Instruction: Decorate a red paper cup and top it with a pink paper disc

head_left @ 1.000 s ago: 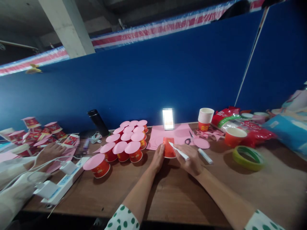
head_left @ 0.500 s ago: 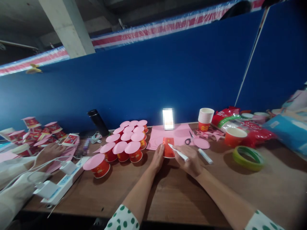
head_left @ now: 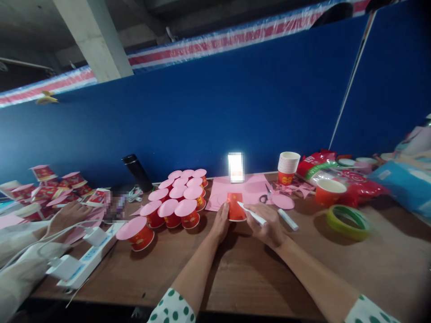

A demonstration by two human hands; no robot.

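Note:
A red paper cup (head_left: pixel 237 207) stands upside down on the brown table, its white rim at the bottom. My left hand (head_left: pixel 220 223) grips the cup by its left side. In my right hand (head_left: pixel 267 226) is a white marker pen (head_left: pixel 255 215), its tip at the cup's right side; whether it touches cannot be made out. Just right of that hand lies a white pen-like tube (head_left: pixel 288 219) with a pale blue label. Behind the cup a pink paper sheet (head_left: pixel 251 183) is spread, with scissors (head_left: pixel 266 195) and a pink paper disc (head_left: pixel 283 201) beside it.
Several red cups topped with pink discs (head_left: pixel 177 207) stand at left. Another person's hand (head_left: pixel 71 217) is by a white power strip (head_left: pixel 92 253). Stacked cups (head_left: pixel 288 168), a single cup (head_left: pixel 331 192) and green tape (head_left: pixel 348 223) are right. A lit screen (head_left: pixel 236 168) stands behind.
Almost nothing differs. Both hands keep their hold on the cup and the marker pen, with only a tiny shift.

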